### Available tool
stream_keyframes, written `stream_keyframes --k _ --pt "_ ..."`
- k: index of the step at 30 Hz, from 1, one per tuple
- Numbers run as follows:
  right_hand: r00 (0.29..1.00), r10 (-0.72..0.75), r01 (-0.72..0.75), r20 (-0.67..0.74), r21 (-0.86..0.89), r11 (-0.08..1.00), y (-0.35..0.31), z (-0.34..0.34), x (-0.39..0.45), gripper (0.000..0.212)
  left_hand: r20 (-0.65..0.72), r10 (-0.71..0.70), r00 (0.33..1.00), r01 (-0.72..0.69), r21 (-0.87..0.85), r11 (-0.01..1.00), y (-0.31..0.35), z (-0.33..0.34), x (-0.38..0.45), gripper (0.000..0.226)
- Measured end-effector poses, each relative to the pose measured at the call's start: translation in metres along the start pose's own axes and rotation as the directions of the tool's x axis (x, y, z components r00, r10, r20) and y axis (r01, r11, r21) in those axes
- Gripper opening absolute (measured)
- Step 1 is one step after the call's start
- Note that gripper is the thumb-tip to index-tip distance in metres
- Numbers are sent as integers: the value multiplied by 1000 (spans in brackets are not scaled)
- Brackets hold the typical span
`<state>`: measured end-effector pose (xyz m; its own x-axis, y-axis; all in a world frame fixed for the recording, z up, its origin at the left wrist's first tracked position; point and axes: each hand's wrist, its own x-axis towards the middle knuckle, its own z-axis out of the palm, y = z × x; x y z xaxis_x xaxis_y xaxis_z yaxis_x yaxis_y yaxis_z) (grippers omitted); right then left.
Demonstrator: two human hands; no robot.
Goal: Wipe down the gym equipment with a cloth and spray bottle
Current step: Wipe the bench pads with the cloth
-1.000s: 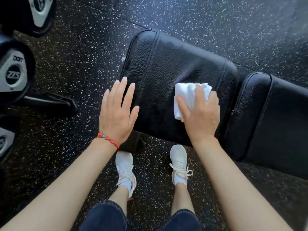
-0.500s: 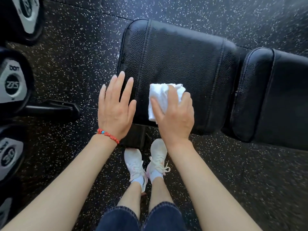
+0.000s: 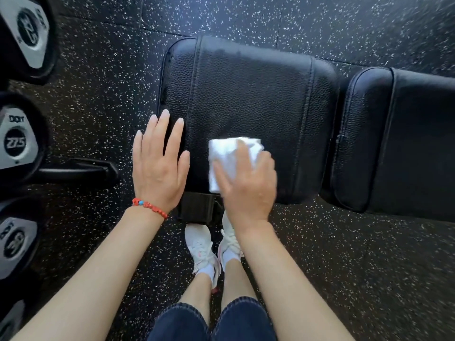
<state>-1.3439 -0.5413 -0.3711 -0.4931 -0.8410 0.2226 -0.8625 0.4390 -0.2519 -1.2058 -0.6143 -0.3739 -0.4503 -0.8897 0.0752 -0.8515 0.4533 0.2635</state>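
White cloth (image 3: 231, 156) under right hand (image 3: 246, 185) — nearer the bench seat (image 3: 258, 94) front edge than before.

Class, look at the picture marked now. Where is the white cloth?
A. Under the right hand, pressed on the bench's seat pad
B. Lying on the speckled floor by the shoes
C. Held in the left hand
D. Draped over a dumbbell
A: the right hand lies flat over the white cloth on the black seat pad, while the left hand is spread open and empty.
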Motion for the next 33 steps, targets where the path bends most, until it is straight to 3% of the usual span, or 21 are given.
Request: stream_keyframes --k 2,4,7,9,11,16,20,22,26,30,33 --pt "990 -135 135 43 12 991 -3 2 4 43 -5 -3 1000 3 -5 1000 2 -2 3 46" --pt "983 -168 171 72 -28 985 13 2 13 46 -5 -7 1000 7 -13 1000 4 -5 7 47" --pt "998 68 -66 9 -121 990 44 2 41 43 4 7 1000 -7 -22 1000 10 -4 15 48" --pt "964 265 -266 -32 -26 964 46 0 64 45 15 4 1000 -3 -38 999 14 -1 19 49" --pt "941 338 -337 -10 13 941 31 1 79 46 25 -1 1000 3 -59 998 15 5 21 50" --pt "996 93 -93 2 69 993 -24 30 119 46 11 -4 1000 5 -68 998 14 11 20 51" --pt "994 -111 111 0 51 993 -23 36 136 48 3 7 1000 -6 -73 997 14 11 21 50" --pt "998 -68 68 -7 -3 998 -1 30 138 49 12 8 1000 -7 -57 998 13 9 21 50" --pt "975 198 -192 106 -57 980 40 8 134 55 31 15 999 -13 -47 999 14 7 21 50" --pt "969 229 -227 90 -34 973 39 -2 102 50 87 16 996 -14 -25 1000 13 0 20 51" --pt "979 159 -152 127 -65 986 29 -15 64 47 139 18 990 -14 -30 999 13 -11 14 52"
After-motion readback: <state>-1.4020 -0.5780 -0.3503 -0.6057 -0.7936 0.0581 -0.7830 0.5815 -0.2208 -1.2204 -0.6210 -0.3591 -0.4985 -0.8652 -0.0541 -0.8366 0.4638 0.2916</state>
